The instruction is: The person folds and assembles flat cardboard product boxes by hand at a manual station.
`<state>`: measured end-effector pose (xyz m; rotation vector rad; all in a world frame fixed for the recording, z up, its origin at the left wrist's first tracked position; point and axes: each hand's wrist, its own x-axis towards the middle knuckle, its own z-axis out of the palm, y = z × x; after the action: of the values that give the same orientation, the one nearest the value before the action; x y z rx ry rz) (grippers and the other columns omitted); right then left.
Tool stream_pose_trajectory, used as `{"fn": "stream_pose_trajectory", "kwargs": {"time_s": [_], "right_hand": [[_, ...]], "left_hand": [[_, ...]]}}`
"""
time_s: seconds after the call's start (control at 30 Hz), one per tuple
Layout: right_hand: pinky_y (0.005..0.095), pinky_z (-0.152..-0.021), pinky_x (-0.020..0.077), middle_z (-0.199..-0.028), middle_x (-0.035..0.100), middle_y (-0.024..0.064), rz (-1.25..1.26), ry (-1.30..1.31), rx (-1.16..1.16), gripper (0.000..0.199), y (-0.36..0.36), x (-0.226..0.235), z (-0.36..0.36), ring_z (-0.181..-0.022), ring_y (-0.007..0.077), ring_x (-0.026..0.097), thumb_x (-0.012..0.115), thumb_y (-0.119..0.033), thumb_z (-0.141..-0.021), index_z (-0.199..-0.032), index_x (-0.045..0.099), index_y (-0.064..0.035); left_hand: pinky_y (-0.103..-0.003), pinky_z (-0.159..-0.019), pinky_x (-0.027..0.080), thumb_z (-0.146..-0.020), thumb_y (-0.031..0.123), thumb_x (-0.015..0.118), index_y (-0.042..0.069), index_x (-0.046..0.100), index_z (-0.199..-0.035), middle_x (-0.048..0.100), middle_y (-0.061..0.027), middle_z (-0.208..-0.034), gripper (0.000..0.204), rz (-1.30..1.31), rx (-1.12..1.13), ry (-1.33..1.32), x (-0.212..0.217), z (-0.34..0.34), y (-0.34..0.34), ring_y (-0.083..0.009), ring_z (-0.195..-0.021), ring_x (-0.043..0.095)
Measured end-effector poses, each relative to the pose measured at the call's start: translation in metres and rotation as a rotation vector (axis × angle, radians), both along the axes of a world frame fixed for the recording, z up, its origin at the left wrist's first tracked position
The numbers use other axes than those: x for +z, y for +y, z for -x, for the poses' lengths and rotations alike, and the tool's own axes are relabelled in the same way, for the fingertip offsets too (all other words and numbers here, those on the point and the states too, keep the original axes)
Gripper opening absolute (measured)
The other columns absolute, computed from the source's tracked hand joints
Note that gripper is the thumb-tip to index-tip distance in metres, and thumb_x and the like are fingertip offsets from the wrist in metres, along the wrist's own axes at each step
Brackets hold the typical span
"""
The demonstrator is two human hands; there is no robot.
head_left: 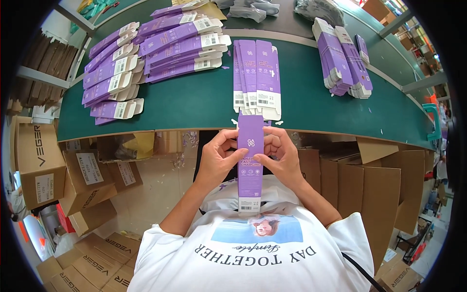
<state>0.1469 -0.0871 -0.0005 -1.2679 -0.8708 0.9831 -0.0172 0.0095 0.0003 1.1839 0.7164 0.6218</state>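
Observation:
A long, flat purple box (250, 187) with a white end hangs upright in front of me, just off the table's near edge. My left hand (221, 153) grips its left side, thumb across the front. On the opposite side, my right hand (277, 153) pinches the same box, its thumb on the printed face and its other fingers curled behind. Straight ahead on the green table (194, 100), a small stack of flat purple boxes (257, 68) lies with white flaps toward me. Small white and purple paper scraps (278, 123) lie near the table edge.
Overlapping purple boxes (180, 46) cover the table's left part. Banded bundles of flat boxes (335, 58) lie at the right. Grey plastic bags (253, 9) rest at the back. Brown cartons (41, 163) stand at the lower left, and open cartons (379, 187) at the lower right.

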Motion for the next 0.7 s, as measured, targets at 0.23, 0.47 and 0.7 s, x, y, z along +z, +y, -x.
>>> {"fn": "stream_pose_trajectory", "kwargs": {"time_s": [0.23, 0.47, 0.7], "right_hand": [[0.0202, -0.07, 0.0472, -0.095, 0.065, 0.007, 0.025, 0.052, 0.058, 0.009, 0.007, -0.011, -0.015, -0.076, 0.0093, 0.055, 0.071, -0.001, -0.088, -0.095, 0.065, -0.0009], [0.0232, -0.073, 0.0473, -0.107, 0.062, 0.0086, -0.016, -0.276, 0.085, 0.007, 0.014, -0.005, -0.011, -0.086, 0.0118, 0.054, 0.071, -0.001, -0.086, -0.085, 0.064, 0.0006], [0.024, -0.074, 0.0459, -0.109, 0.058, 0.0076, -0.067, -0.448, 0.06, 0.015, 0.016, -0.008, -0.011, -0.089, 0.0125, 0.052, 0.074, 0.003, -0.081, -0.093, 0.066, -0.0007]], "left_hand": [[-0.025, -0.085, 0.053, -0.086, -0.005, 0.07, 0.001, 0.061, -0.124, 0.061, -0.0078, -0.118, 0.04, -0.111, -0.188, 0.104, 0.001, 0.005, 0.015, -0.0142, -0.096, 0.06], [-0.028, -0.088, 0.05, -0.08, -0.003, 0.074, 0.001, 0.063, -0.127, 0.058, -0.0084, -0.12, 0.048, -0.786, 0.124, 0.23, 0.016, -0.01, 0.01, -0.0165, -0.098, 0.058], [-0.028, -0.087, 0.05, -0.078, -0.002, 0.076, 0.002, 0.065, -0.127, 0.055, -0.0086, -0.121, 0.05, -0.708, -0.01, 0.289, 0.025, -0.007, 0.013, -0.0167, -0.096, 0.057]]}}
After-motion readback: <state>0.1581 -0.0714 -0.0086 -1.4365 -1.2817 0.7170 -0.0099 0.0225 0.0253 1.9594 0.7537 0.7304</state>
